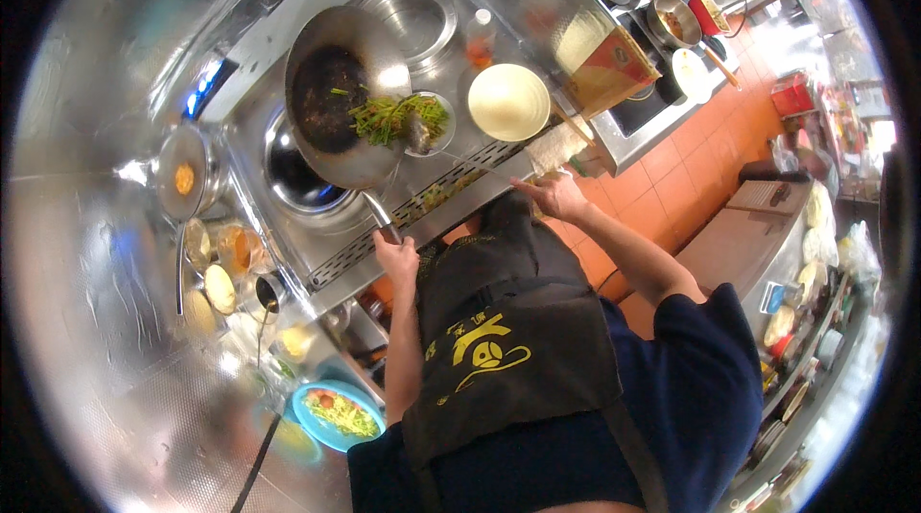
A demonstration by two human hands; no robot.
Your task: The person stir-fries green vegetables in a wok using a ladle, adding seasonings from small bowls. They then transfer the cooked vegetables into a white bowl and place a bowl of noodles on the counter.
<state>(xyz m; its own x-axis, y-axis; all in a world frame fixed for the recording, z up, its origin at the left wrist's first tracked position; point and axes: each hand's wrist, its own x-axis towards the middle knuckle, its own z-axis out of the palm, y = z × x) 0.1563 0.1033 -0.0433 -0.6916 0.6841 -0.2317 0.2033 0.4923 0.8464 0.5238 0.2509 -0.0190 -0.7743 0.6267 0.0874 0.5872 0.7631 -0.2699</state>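
My left hand (398, 258) grips the dark handle of a steel wok (392, 71), which is tilted over the cooktop towards a round plate (446, 119). Cut green vegetables (378, 121) lie at the wok's lip and over the plate. With my right hand (552, 196) I hold the thin handle of a metal ladle (419, 133), whose bowl is among the greens. A cream-coloured bowl (509, 102) stands right of the plate, and a clear bottle (481, 38) with reddish liquid stands behind it.
The round burner opening (288, 168) is below the wok. A folded cloth (557, 146) lies at the front edge. On the left are a strainer (183, 200), seasoning containers (219, 289) and a blue basin (298, 405) of cut vegetables. A saucepan (680, 9) stands at the upper right.
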